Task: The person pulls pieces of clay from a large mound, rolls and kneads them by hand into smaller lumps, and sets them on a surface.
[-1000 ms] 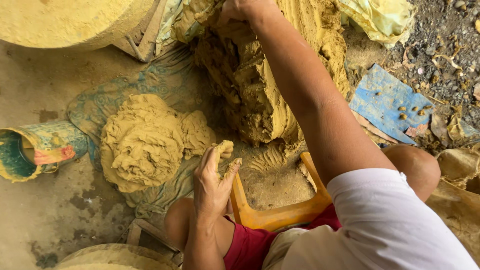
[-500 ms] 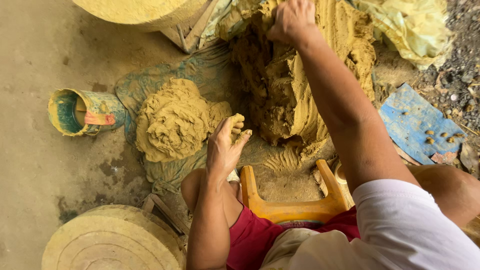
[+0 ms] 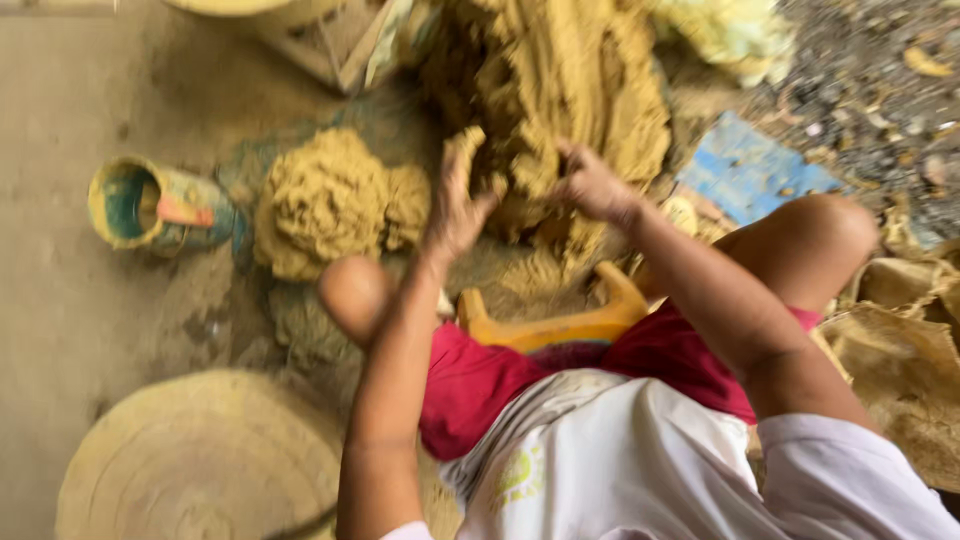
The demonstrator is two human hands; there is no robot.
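I see a white short-sleeved shirt point(image 3: 640, 470) with a small yellow-green print toward seven o'clock, and red shorts point(image 3: 480, 385) above it. Both forearms are bare, and the left hand point(image 3: 455, 205) and right hand point(image 3: 590, 185) are smeared with yellowish mud. The knees are bare.

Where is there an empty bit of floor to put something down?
Bare floor lies at the left, between the tipped can and the round disc. It is crowded in the middle: the left hand and right hand are at the big clay heap, beside the smaller lump.
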